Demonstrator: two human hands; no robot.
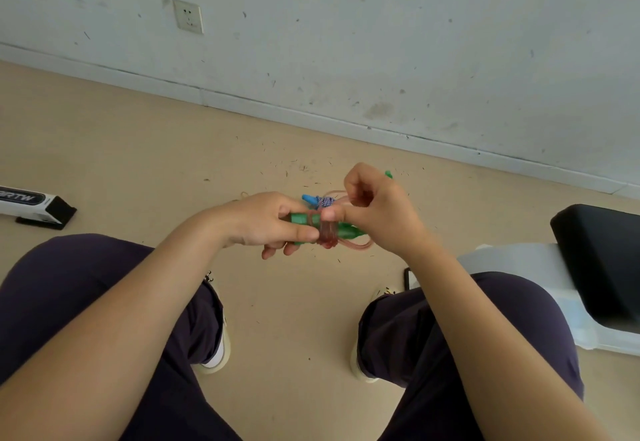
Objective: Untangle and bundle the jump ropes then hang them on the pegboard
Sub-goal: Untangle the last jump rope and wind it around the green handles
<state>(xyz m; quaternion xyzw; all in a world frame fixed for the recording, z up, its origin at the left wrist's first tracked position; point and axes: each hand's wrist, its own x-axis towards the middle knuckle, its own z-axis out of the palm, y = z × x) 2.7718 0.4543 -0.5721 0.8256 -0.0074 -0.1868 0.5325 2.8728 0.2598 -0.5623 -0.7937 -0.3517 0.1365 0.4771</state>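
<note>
While the person sits with knees apart, the jump rope (325, 229) is held in the air between both hands, above the floor at the middle of the view. It has green handles laid side by side, with a clear pinkish cord wound several times round their middle and loose loops spilling out toward 4 o'clock. The left hand (268, 222) has its grip curled round the handles' left end, index finger laid along them. The right hand (375, 213) pinches a strand of the cord above the bundle, thumb pressed against the coils. Just behind the hands, at 12 o'clock, a second rope (320, 201) with a blue handle and blue-and-white braided cord lies on the floor.

The floor (156, 149) is tan and flecked with small dark bits; a scuffed white wall (381, 42) with a socket (188, 16) rises beyond it. A black-and-white box (33, 206) lies at 9 o'clock, and a black bin (602, 260) at 3 o'clock.

The bundle's long axis runs from 9 to 3 o'clock, roughly level.
</note>
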